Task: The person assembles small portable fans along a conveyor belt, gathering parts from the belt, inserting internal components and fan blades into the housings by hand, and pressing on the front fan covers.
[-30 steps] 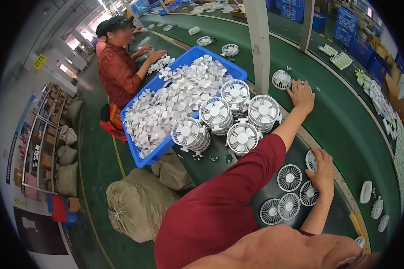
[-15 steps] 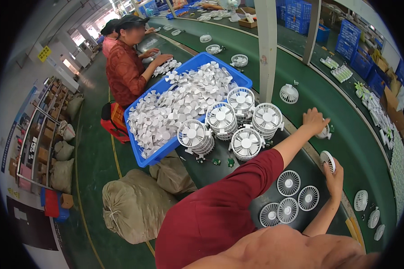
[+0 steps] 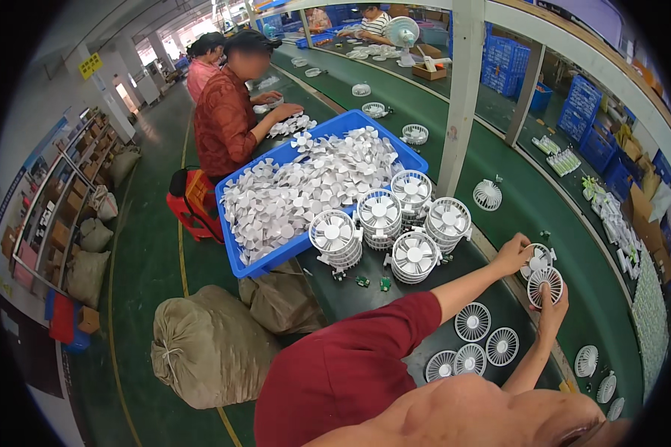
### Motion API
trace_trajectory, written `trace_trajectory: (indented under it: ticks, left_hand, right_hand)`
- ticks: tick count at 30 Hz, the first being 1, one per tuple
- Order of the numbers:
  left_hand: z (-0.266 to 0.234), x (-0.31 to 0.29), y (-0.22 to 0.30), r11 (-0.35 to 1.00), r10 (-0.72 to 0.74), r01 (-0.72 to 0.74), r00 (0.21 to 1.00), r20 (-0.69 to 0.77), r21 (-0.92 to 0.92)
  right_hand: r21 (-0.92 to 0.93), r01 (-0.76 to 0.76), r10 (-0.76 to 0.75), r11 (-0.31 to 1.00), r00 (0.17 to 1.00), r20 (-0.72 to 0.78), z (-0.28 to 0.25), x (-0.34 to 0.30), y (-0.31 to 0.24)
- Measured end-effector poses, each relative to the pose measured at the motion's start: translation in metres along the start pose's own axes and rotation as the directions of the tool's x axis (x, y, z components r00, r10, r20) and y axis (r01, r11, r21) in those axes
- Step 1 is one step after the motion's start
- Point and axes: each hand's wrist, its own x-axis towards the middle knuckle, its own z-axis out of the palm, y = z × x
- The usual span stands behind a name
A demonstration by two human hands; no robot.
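Observation:
My left hand (image 3: 513,255) grips the edge of a white round fan housing (image 3: 537,258) with blades inside. My right hand (image 3: 554,307) has its fingers closed on a white round fan grille (image 3: 546,287) with radial slots. The grille sits close in front of the housing and overlaps its lower part; whether they touch I cannot tell. Several similar grilles (image 3: 473,322) lie on the dark worktop by my left forearm. Beyond that forearm stand stacks of white fan housings (image 3: 414,256) with blades in them.
A blue bin (image 3: 240,270) heaped with white fan blades (image 3: 298,190) stands left of the stacks. Small green circuit boards (image 3: 385,284) lie near them. The green conveyor (image 3: 522,179) carries more housings (image 3: 487,195). A white post (image 3: 464,97) rises beside it. A co-worker (image 3: 227,119) sits at far left.
My left hand has drawn a fan housing from the conveyor toward me. My right hand has brought the grille up to it, turning its slotted face into view. The head view has shifted slightly.

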Motion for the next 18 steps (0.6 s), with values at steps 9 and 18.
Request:
trace_trajectory:
  ticks: [9, 18]
  left_hand:
    - [-0.042, -0.057, 0.036, 0.631, -0.189, 0.538, 0.805, 0.562, -0.559]
    - [-0.03, -0.058, 0.042, 0.349, -0.18, 0.603, 0.794, 0.58, -0.717]
  right_hand:
    - [-0.254, 0.342, -0.357, 0.905, 0.934, -0.013, 0.015, 0.0, 0.019]
    - [-0.457, 0.528, -0.489, 0.716, 0.846, 0.213, 0.046, -0.022, -0.008]
